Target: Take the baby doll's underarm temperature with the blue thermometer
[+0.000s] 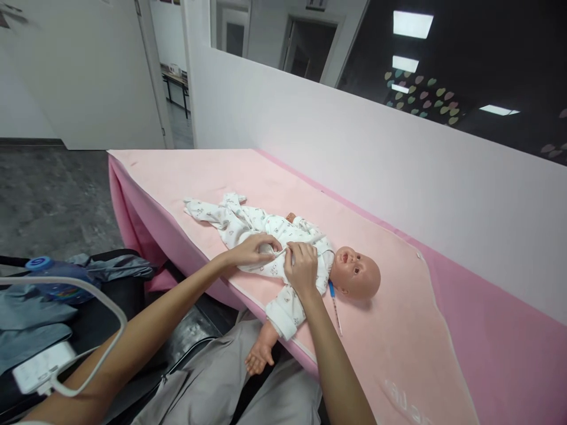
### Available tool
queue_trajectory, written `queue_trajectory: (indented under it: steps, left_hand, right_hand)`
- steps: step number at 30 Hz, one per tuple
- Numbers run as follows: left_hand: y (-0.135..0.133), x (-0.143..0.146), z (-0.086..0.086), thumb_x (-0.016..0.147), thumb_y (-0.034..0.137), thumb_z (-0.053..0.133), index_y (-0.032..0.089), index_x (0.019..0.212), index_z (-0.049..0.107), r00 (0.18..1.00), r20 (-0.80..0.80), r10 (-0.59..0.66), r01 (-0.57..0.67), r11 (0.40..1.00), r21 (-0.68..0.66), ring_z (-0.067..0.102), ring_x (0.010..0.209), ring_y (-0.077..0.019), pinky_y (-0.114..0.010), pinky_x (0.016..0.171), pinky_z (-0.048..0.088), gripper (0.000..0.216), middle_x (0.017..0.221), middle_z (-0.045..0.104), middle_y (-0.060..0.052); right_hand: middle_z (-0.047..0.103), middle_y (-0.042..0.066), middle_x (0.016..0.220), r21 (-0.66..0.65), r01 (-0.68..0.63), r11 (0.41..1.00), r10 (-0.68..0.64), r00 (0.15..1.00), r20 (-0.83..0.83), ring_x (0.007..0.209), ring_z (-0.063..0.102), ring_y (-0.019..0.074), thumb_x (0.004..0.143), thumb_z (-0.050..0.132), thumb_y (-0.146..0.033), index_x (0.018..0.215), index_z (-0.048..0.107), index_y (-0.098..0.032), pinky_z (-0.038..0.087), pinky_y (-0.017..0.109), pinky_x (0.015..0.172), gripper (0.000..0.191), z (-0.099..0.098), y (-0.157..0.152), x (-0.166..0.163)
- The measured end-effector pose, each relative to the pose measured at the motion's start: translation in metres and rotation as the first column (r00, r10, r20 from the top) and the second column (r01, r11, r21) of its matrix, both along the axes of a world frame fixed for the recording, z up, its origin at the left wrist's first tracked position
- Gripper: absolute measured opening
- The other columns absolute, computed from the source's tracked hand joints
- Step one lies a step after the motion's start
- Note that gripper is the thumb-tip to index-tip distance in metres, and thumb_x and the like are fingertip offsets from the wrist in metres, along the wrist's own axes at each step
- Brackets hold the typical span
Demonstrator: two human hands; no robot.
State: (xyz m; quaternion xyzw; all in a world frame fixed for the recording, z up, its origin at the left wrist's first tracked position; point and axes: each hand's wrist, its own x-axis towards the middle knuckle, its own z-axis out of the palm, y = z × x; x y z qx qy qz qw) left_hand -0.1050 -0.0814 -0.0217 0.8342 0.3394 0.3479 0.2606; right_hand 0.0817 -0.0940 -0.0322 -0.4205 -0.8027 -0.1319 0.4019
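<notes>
Head view: the left hand (pixel 256 249) and right hand (pixel 302 264) pinched the front of the white onesie (pixel 261 227) on the doll (pixel 357 274), which lay beneath them on the table (pixel 398 348) — legs towards ten o'clock, head towards four — the right hand nearer its head.

The pink-covered table (pixel 398 330) carries a clothed doll (pixel 277 227), a blue-tipped stick (pixel 335 307) and, seemingly, a clear wrapper (pixel 402 399).
</notes>
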Motion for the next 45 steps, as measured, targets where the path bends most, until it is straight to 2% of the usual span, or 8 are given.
queue_trajectory:
  steps: [4, 8, 13, 17, 22, 31, 39, 45]
  left_hand:
    - [0.003, -0.001, 0.004, 0.077, 0.034, 0.06, 0.016, 0.093, 0.061, 0.997, 0.073, -0.036, 0.044, 0.993, -0.108, 0.056, 0.092, -0.017, -0.026, 0.084, 0.041, 0.024, 0.096, 0.064, -0.004]
    - [0.007, -0.004, 0.004, 0.076, 0.035, 0.062, 0.017, 0.093, 0.062, 0.993, 0.113, -0.022, 0.043, 0.982, -0.183, 0.057, 0.092, -0.0175, -0.027, 0.084, 0.043, 0.025, 0.096, 0.064, -0.004]
    - [0.013, -0.007, -0.003, 0.075, 0.036, 0.062, 0.017, 0.089, 0.064, 0.99, 0.142, -0.005, 0.031, 0.983, -0.181, 0.059, 0.09, -0.0183, -0.028, 0.084, 0.044, 0.024, 0.093, 0.065, -0.004]
    - [0.014, -0.007, -0.001, 0.074, 0.037, 0.062, 0.017, 0.085, 0.065, 0.989, 0.145, 0.01, 0.017, 0.982, -0.187, 0.059, 0.087, -0.0185, -0.028, 0.082, 0.044, 0.023, 0.089, 0.066, -0.004]
    - [0.012, -0.005, 0.005, 0.07, 0.037, 0.064, 0.017, 0.08, 0.065, 0.987, 0.161, 0.029, 0.014, 0.965, -0.263, 0.059, 0.082, -0.0184, -0.028, 0.077, 0.045, 0.023, 0.084, 0.066, -0.003]
    - [0.008, 0.002, 0.003, 0.068, 0.032, 0.064, 0.015, 0.077, 0.06, 0.96, 0.269, 0.081, 0.027, 0.926, -0.377, 0.054, 0.073, -0.0145, -0.025, 0.069, 0.042, 0.02, 0.076, 0.06, -0.001]
    - [0.002, 0.002, 0.014, 0.068, 0.028, 0.062, 0.015, 0.078, 0.058, 0.966, 0.256, 0.045, 0.064, 0.914, -0.402, 0.05, 0.075, -0.0138, -0.025, 0.071, 0.04, 0.016, 0.078, 0.057, 0.0]
    - [0.002, 0.004, 0.014, 0.067, 0.027, 0.061, 0.015, 0.076, 0.056, 0.97, 0.242, 0.028, 0.077, 0.908, -0.412, 0.05, 0.075, -0.0143, -0.027, 0.074, 0.04, 0.016, 0.077, 0.055, 0.0]
  right_hand:
    - [0.06, 0.004, 0.086, 0.004, -0.058, 0.998, 0.058, 0.998, 0.01, 0.084, 0.05, 0.0183, 0.084, 0.05, -0.023, 0.089, 0.06, -0.021, 0.034, 0.033, 0.078, 0.011, 0.002, 0.0, 0.001]
    - [0.06, 0.004, 0.084, 0.004, -0.047, 0.999, 0.046, 0.999, 0.021, 0.083, 0.05, 0.0176, 0.085, 0.051, -0.027, 0.081, 0.058, -0.02, 0.034, 0.033, 0.077, 0.011, 0.001, 0.001, 0.001]
    - [0.059, 0.004, 0.078, -0.003, -0.001, 1.0, 0.001, 0.998, 0.063, 0.079, 0.05, 0.017, 0.088, 0.047, -0.029, 0.08, 0.054, -0.019, 0.035, 0.033, 0.076, 0.015, -0.001, 0.001, 0.0]
    - [0.059, 0.004, 0.076, -0.005, 0.017, 1.0, -0.017, 0.996, 0.083, 0.078, 0.05, 0.0175, 0.089, 0.046, -0.03, 0.078, 0.053, -0.019, 0.035, 0.033, 0.075, 0.016, -0.001, 0.001, 0.0]
    - [0.058, 0.004, 0.076, -0.009, 0.03, 0.999, -0.029, 0.994, 0.103, 0.08, 0.05, 0.0177, 0.089, 0.045, -0.031, 0.078, 0.052, -0.019, 0.035, 0.033, 0.075, 0.018, -0.001, 0.001, 0.0]
    - [0.058, 0.004, 0.075, -0.024, 0.045, 0.999, -0.042, 0.991, 0.128, 0.078, 0.049, 0.0179, 0.09, 0.042, -0.034, 0.077, 0.051, -0.019, 0.033, 0.032, 0.076, 0.021, 0.001, 0.0, 0.001]
    - [0.059, 0.004, 0.076, 0.0, 0.035, 0.999, -0.035, 0.994, 0.104, 0.079, 0.049, 0.0174, 0.09, 0.043, -0.032, 0.076, 0.052, -0.019, 0.033, 0.031, 0.076, 0.021, -0.001, 0.0, 0.002]
    - [0.059, 0.004, 0.074, 0.019, 0.039, 0.999, -0.041, 0.994, 0.102, 0.078, 0.049, 0.0179, 0.089, 0.043, -0.032, 0.076, 0.053, -0.019, 0.033, 0.032, 0.076, 0.022, -0.002, -0.002, 0.002]
